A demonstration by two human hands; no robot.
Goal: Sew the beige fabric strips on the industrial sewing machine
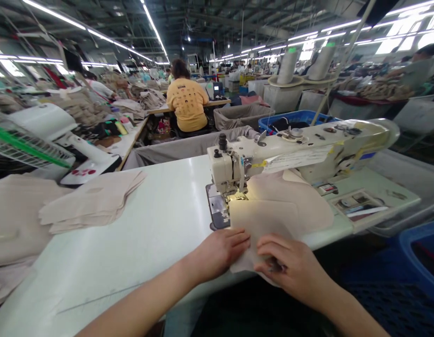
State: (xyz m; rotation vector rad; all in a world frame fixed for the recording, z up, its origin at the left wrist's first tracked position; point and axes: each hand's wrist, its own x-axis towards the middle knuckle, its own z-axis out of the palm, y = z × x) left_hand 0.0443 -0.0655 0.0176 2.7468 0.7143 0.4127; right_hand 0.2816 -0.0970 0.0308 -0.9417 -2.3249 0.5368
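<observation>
A beige fabric piece (266, 217) lies on the sewing machine bed, its far left corner by the presser foot (238, 195) and needle area. My left hand (222, 252) lies on its near left edge, fingers stretched out and close together. My right hand (290, 267) is curled over the near part of the cloth. A small dark, shiny thing shows inside its bent fingers, mostly hidden, and I cannot make out what it is. Another larger beige piece (315, 213) spreads under the arm of the sewing machine (301, 145).
Stacked beige pieces (94, 201) lie on the left of the pale table (161, 206), near a white fan (45, 121). A small tray (360, 203) of tools sits at right. Blue baskets (420, 238) stand beside the table. A person in a yellow shirt (187, 103) sits ahead.
</observation>
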